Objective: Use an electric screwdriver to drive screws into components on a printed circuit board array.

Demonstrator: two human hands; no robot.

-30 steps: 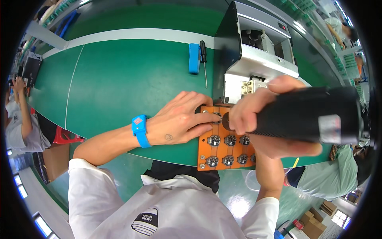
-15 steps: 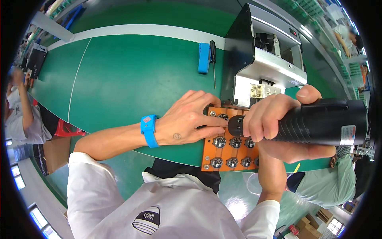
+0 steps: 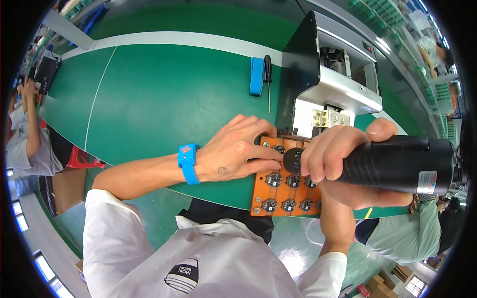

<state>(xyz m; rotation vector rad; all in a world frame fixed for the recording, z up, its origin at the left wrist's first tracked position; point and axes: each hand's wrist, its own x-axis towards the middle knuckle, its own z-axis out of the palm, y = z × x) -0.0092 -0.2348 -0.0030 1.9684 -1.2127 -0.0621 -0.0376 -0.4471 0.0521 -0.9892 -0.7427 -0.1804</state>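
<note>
My right hand is wrapped round a black electric screwdriver, its collar end pointing left over an orange fixture board. Rows of small round black-and-silver parts sit in the board, with screws along its left side. My left hand rests on the board's far left corner. Its thumb and forefinger come together beside the screwdriver's collar, closed at a spot where whatever they pinch is hidden. The other fingers are curled at the board's far edge. A blue wrist strap circles my left wrist.
Right behind the board stands a black-and-silver machine with a brass-coloured block at its front. A blue clip-like object and a thin black-handled screwdriver lie on the green table. Co-workers sit at the left and right.
The rear end of the electric screwdriver has dipped slightly toward me, my right hand with it. My left hand keeps its place on the board. The whole view has shifted a little.
</note>
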